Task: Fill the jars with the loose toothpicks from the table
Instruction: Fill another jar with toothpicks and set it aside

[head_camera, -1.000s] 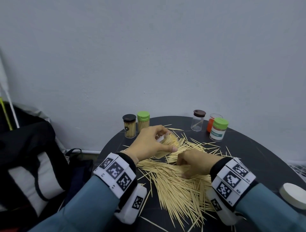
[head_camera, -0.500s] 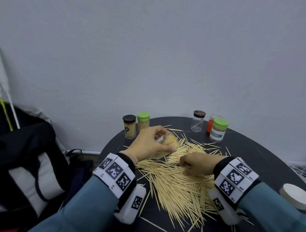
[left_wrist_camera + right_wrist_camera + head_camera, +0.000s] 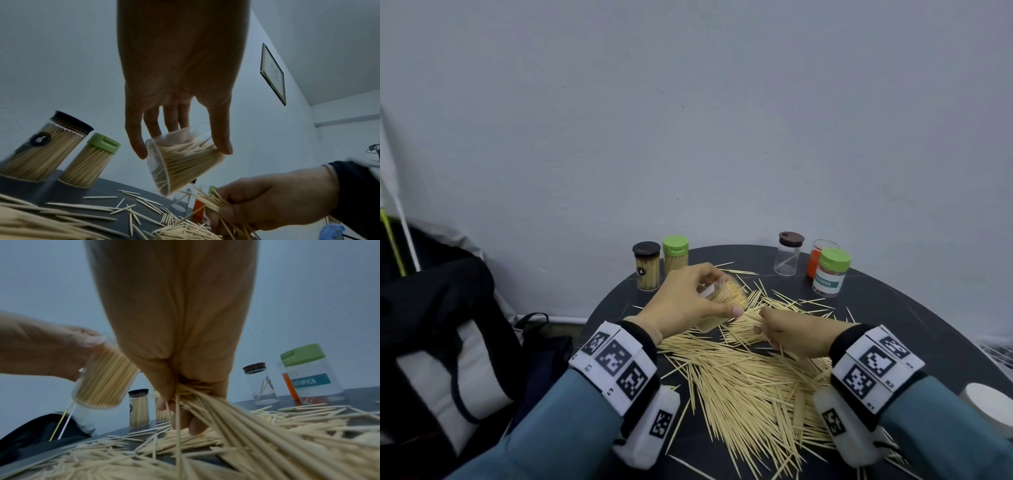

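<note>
Your left hand (image 3: 685, 301) grips a clear jar (image 3: 185, 160), tilted and nearly full of toothpicks, lifted off the table (image 3: 914, 318). Your right hand (image 3: 796, 334) pinches a bundle of toothpicks (image 3: 197, 395) just right of the jar's mouth. Loose toothpicks (image 3: 750, 387) cover the near middle of the round table and reach its near edge. Two full jars, black-lidded (image 3: 647, 270) and green-lidded (image 3: 675, 257), stand at the far left rim. Far right stand a brown-lidded jar (image 3: 788, 255), an orange jar (image 3: 815, 260) and a green-lidded labelled jar (image 3: 830, 274), with bare tabletop near them.
</note>
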Demonstrator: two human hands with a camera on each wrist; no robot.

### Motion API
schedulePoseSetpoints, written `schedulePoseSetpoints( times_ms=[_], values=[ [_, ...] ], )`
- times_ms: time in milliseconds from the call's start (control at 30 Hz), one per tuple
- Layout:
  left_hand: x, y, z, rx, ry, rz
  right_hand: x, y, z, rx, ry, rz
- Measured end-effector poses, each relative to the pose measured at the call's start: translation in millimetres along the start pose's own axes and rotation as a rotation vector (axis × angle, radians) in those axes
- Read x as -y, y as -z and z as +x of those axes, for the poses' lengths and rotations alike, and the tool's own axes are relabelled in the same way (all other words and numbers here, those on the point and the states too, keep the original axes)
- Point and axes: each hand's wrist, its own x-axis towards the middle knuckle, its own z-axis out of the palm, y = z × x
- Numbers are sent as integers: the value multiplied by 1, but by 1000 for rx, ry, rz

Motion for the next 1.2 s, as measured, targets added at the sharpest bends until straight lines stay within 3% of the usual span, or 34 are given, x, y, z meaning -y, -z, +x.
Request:
schedulePoseSetpoints(
  times_ms=[133,333,567,733,900,1200],
  values=[
    [0,0,0,3,3,9,-8,1,-1,-5,3,277],
    [-1,-1,0,7,12,7,-18,0,5,-148,46,762],
    [-3,-5,1,38,13,-2,-16,17,6,-477,153,1222],
    [-4,-10,1,117,36,-6,-5,41,-4,-674,363,1599],
    [-8,-17,1,175,22,9,11,42,-6,-661,499,1784],
    [-12,-22,3,204,22,-173,22,17,3,-642,423,1863]
  ],
)
